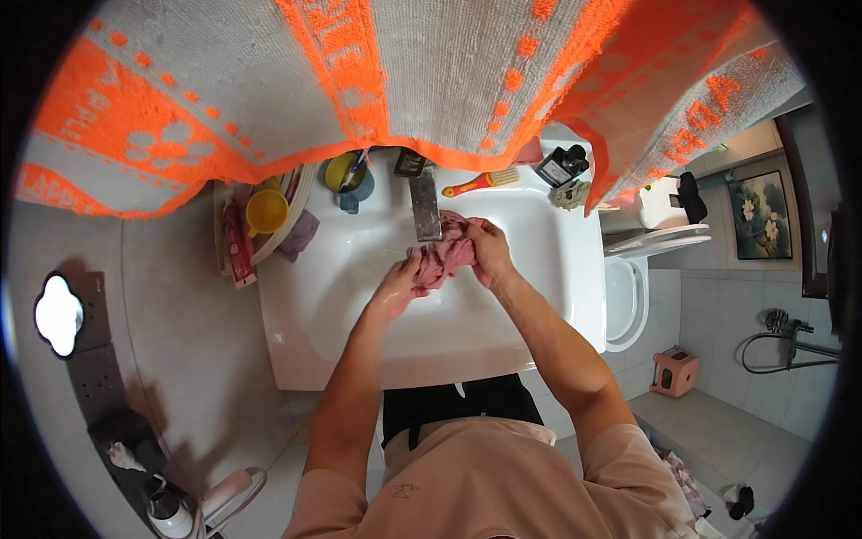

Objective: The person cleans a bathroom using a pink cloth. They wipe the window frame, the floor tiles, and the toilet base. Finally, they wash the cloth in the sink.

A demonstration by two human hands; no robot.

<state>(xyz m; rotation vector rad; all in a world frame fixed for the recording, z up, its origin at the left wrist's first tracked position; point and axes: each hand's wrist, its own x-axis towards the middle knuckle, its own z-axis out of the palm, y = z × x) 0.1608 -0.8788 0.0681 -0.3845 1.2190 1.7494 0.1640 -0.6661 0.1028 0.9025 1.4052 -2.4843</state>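
A crumpled pink cloth (444, 259) is stretched between my two hands above the basin of a white washbasin (471, 323). My left hand (399, 283) grips its lower left end, and my right hand (490, 252) pinches its right side with the thumb on top. The flat metal faucet (425, 205) reaches out just beyond the cloth, its tip close to the cloth's upper left edge. Whether water is running cannot be made out. Behind my right hand, a red and yellow brush (481, 182) lies on the basin's back ledge.
An orange and grey towel (444, 81) hangs low over the back ledge. A blue cup (357, 192), a yellow cup (267, 210) and a purple cloth (297, 236) stand or lie at left. A dark bottle (562, 165) is at right, near a toilet (623, 303).
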